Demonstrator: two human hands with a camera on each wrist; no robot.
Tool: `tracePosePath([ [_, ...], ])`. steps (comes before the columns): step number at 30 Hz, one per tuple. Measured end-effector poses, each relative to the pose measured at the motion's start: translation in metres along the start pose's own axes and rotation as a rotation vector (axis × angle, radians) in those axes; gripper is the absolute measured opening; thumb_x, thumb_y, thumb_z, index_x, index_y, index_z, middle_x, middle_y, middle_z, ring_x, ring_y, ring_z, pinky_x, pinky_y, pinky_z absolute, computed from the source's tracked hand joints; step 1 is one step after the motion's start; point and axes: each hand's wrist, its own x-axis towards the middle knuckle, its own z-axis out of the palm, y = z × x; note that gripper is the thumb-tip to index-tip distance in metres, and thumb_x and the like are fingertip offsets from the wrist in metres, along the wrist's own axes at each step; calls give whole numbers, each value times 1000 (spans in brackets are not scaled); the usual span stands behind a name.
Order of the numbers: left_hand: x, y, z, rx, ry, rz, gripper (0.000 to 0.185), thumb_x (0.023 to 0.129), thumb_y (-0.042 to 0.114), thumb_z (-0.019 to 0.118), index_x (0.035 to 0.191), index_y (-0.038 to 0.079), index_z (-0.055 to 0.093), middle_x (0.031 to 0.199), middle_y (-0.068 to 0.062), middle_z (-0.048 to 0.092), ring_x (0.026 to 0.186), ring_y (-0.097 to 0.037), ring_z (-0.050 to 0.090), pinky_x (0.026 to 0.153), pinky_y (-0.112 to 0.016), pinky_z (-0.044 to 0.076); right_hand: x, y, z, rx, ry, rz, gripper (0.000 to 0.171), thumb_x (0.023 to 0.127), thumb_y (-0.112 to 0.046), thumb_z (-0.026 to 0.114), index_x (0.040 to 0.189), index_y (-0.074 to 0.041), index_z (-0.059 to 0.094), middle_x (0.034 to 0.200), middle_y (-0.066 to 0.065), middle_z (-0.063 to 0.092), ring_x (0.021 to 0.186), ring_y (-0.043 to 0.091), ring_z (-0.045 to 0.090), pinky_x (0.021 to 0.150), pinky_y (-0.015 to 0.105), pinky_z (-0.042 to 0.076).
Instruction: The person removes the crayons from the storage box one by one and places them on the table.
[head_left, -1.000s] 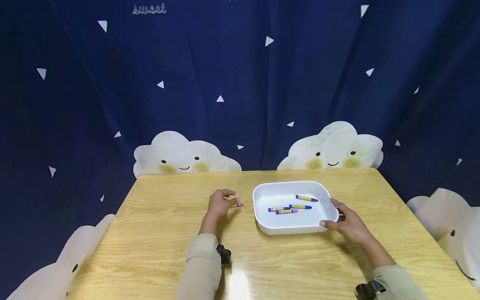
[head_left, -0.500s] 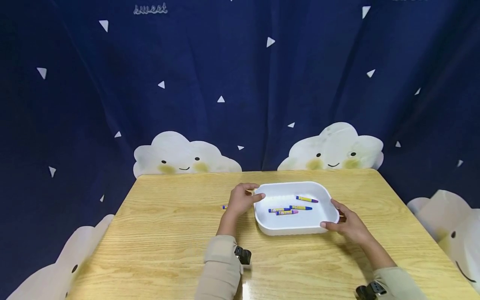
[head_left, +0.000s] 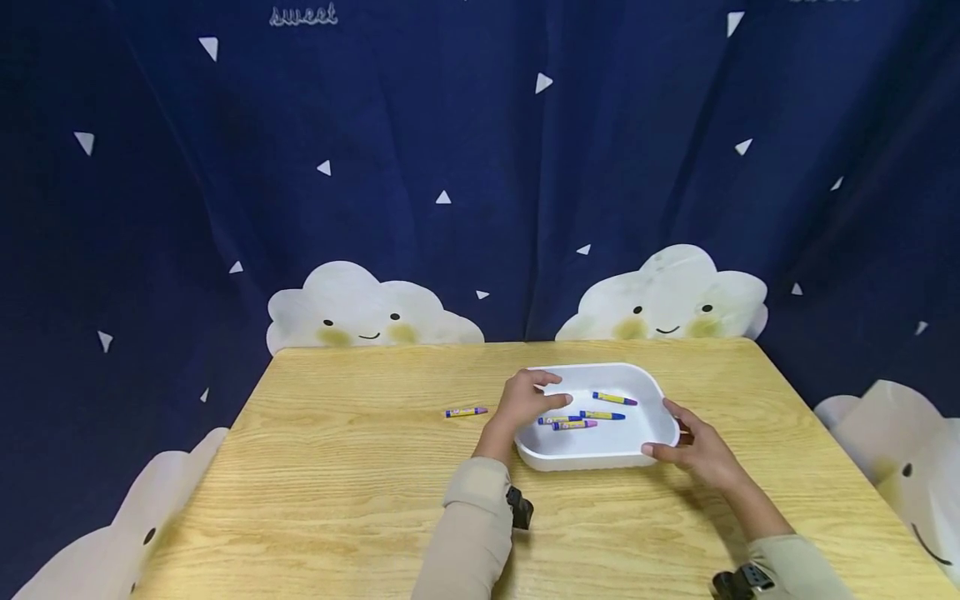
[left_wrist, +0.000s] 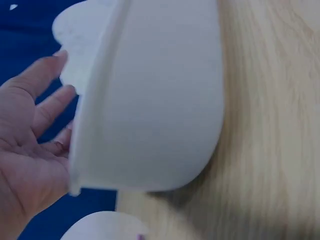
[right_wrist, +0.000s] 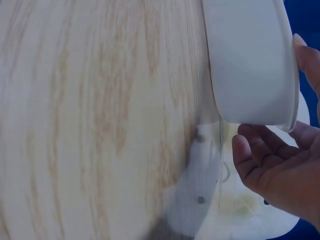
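Observation:
A white plastic tray [head_left: 600, 442] stands on the table with several crayons in yellow and blue wrappers inside. Among them are a pink-tipped crayon [head_left: 574, 425], a blue one [head_left: 602, 415] and a purple-tipped one [head_left: 615, 398]. My left hand [head_left: 525, 402] hovers over the tray's left end, thumb and fingers apart, nothing between them. In the left wrist view that hand [left_wrist: 30, 135] shows beyond the tray's rim, fingers extended. My right hand [head_left: 697, 446] grips the tray's right end, thumb at the front rim; its fingers [right_wrist: 250, 155] curl beside the outer wall.
One more purple-tipped crayon [head_left: 466, 412] lies on the wooden table [head_left: 337, 467], left of the tray. A dark blue curtain [head_left: 390, 167] with white triangles and smiling clouds hangs behind the table's far edge.
My left hand has moved right, from over the crayon on the table to above the tray's left part. That crayon still lies on the table, now fully visible. The right hand stays put.

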Motion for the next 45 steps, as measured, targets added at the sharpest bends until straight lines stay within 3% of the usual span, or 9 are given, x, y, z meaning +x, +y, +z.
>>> tracePosePath([
  [7, 8, -1, 18, 45, -48, -116, 39, 73, 17, 80, 107, 1, 68, 111, -9, 62, 110, -26, 51, 91, -32, 41, -1, 1, -1, 27, -5, 10, 101, 75, -33, 78, 147, -1, 16, 130, 32, 39, 103, 36, 50, 67, 32, 48],
  [11, 11, -6, 28, 113, -38, -183, 37, 71, 15, 81, 104, 3, 69, 105, -9, 63, 100, -21, 55, 84, -27, 44, 0, 2, -1, 39, 2, 6, 99, 75, -32, 78, 147, 0, 17, 128, 31, 41, 101, 35, 51, 65, 32, 49],
  [16, 9, -8, 38, 172, 0, -257, 28, 65, 10, 83, 90, 5, 73, 85, -2, 64, 80, -14, 56, 71, -21, 46, 0, 3, -1, 36, 8, 1, 99, 75, -31, 78, 147, -1, 18, 128, 31, 41, 101, 35, 52, 65, 33, 49],
  [19, 9, -8, 42, 239, 21, -272, 22, 62, 10, 85, 81, 7, 74, 75, 2, 61, 73, -12, 54, 67, -20, 45, 0, 3, -1, 36, 12, 2, 99, 75, -31, 78, 147, -1, 18, 128, 31, 41, 101, 35, 52, 65, 33, 49],
  [26, 12, -11, 46, 475, -17, -233, 15, 66, 21, 85, 75, 15, 76, 81, 0, 60, 85, -18, 51, 81, -25, 41, 0, 4, 1, 25, 22, -19, 98, 76, -32, 78, 147, 0, 19, 129, 31, 40, 102, 36, 52, 67, 31, 48],
  [30, 12, -11, 46, 453, -31, -246, 14, 64, 22, 86, 68, 15, 74, 81, -1, 56, 81, -18, 48, 79, -26, 41, 0, 4, 0, 18, 28, -20, 97, 75, -32, 78, 146, 0, 20, 129, 31, 40, 103, 36, 51, 67, 31, 48],
  [34, 10, -10, 44, 334, -6, -269, 16, 61, 18, 87, 63, 14, 73, 75, 2, 56, 71, -13, 49, 71, -24, 42, -1, 3, 1, 16, 26, -31, 97, 76, -32, 78, 146, 0, 20, 129, 32, 40, 103, 37, 51, 68, 31, 48],
  [38, 8, -10, 43, 231, 22, -198, 10, 67, 17, 83, 68, 13, 73, 64, 7, 57, 60, -9, 49, 57, -22, 42, -1, 3, 1, 14, 28, -31, 96, 76, -31, 78, 146, 1, 20, 128, 32, 41, 102, 36, 52, 67, 30, 48],
  [45, 7, -6, 41, 149, 33, -100, 5, 75, 17, 76, 73, 14, 73, 61, 10, 56, 56, -5, 49, 52, -21, 40, -1, 4, 1, 6, 32, -35, 97, 76, -32, 77, 146, 1, 19, 130, 33, 39, 104, 39, 51, 69, 30, 48],
])
